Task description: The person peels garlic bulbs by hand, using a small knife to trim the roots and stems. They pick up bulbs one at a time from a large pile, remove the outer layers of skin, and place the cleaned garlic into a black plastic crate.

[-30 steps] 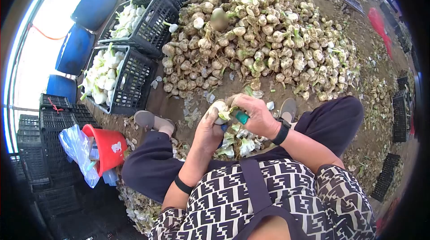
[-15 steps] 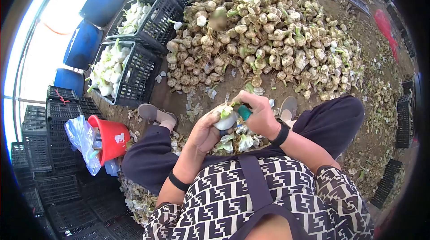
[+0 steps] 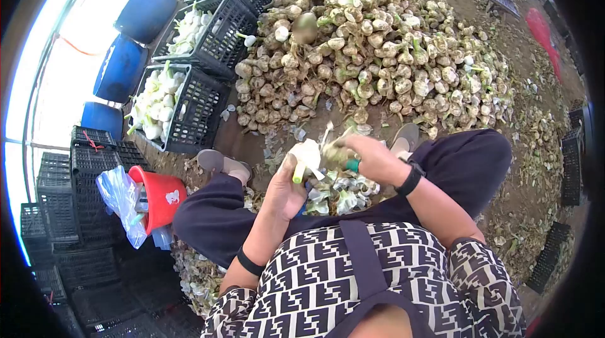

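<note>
A white garlic bulb [image 3: 306, 152] with a cut green stem pointing down is held in my left hand [image 3: 285, 190], whose fingers are wrapped round it. Just to its right, my right hand [image 3: 373, 160] is closed on a tool with a green handle [image 3: 352, 165]. Loose peel, blurred by motion, hangs between the two hands, at the fingertips of my right hand. The tool's blade cannot be made out. Below the hands, pale garlic skins [image 3: 348, 201] lie on the ground between my legs.
A big heap of unpeeled garlic [image 3: 378, 54] lies ahead. To the left are black crates with white bulbs [image 3: 198, 114], blue barrels [image 3: 144, 10], a red bucket [image 3: 165, 198] with plastic bags, and stacked black crates [image 3: 88, 224]. More crates [image 3: 572, 161] stand at the right.
The bulb has turned so its stem points down towards me. My right hand has moved slightly right, away from the bulb, with peel now trailing from its fingers.
</note>
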Demonstrator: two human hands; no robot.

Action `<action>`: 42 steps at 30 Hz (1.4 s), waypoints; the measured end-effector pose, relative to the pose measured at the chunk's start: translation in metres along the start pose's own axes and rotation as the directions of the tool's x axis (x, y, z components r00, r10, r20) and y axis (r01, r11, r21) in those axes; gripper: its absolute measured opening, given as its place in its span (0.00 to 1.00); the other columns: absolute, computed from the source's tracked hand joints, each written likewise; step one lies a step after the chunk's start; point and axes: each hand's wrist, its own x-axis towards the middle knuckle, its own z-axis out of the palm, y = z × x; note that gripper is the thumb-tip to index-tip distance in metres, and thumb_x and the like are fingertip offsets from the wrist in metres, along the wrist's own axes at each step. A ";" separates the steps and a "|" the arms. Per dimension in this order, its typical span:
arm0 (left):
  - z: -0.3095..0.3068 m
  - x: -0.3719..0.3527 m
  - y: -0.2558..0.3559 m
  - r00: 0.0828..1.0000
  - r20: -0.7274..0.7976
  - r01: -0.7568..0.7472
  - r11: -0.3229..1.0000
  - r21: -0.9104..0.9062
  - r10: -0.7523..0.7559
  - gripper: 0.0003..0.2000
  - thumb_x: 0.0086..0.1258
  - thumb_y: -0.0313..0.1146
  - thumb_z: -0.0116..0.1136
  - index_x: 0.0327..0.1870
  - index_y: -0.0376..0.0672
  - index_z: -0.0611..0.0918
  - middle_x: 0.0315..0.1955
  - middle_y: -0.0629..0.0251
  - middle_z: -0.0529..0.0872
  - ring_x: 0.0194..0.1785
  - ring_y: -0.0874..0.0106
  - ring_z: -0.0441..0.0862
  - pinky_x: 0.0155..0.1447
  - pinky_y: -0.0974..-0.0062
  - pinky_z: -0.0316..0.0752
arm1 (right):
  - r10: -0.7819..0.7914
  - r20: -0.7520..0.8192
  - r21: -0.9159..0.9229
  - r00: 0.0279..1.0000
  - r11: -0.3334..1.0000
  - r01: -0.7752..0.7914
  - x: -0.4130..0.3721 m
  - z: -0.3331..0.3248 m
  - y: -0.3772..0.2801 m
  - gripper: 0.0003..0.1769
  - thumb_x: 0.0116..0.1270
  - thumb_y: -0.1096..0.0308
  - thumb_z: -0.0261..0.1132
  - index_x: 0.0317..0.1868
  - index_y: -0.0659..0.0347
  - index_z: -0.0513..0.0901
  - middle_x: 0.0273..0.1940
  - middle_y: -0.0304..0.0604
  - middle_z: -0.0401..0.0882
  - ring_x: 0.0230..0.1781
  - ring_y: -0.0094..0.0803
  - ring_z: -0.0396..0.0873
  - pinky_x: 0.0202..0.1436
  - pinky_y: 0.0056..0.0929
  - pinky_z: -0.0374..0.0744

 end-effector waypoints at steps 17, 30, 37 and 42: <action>0.009 0.006 -0.012 0.972 0.102 0.204 0.975 0.092 -0.213 0.26 0.67 0.53 0.48 0.54 0.40 0.70 0.43 0.62 0.78 0.44 0.70 0.77 0.43 0.74 0.74 | -0.090 -0.346 -0.091 0.934 0.994 0.062 0.009 0.006 -0.022 0.11 0.47 0.79 0.60 0.33 0.60 0.77 0.30 0.44 0.77 0.34 0.42 0.74 0.43 0.35 0.70; 0.021 0.002 -0.009 0.988 0.113 0.059 0.941 0.333 -0.102 0.28 0.53 0.34 0.69 0.53 0.39 0.68 0.42 0.64 0.78 0.44 0.74 0.77 0.47 0.76 0.75 | 0.365 -0.114 -0.495 0.924 0.786 -0.372 0.006 -0.006 0.042 0.09 0.55 0.73 0.54 0.39 0.59 0.73 0.33 0.47 0.79 0.38 0.43 0.78 0.39 0.38 0.76; 0.012 0.017 -0.009 0.957 0.064 -0.151 0.299 0.942 0.282 0.39 0.42 0.34 0.75 0.55 0.39 0.62 0.43 0.56 0.79 0.47 0.67 0.78 0.49 0.72 0.74 | 0.131 0.163 0.091 0.978 0.985 -0.147 0.002 -0.005 -0.010 0.18 0.54 0.72 0.63 0.48 0.56 0.77 0.38 0.46 0.79 0.43 0.43 0.76 0.46 0.35 0.75; 0.024 0.018 -0.004 0.918 0.160 -0.140 -0.080 0.987 0.364 0.38 0.40 0.33 0.75 0.54 0.40 0.64 0.42 0.54 0.78 0.47 0.57 0.77 0.49 0.67 0.73 | -0.086 -0.055 0.196 0.995 0.976 0.096 0.015 0.014 -0.022 0.11 0.53 0.74 0.64 0.38 0.60 0.78 0.37 0.47 0.78 0.40 0.42 0.77 0.42 0.33 0.75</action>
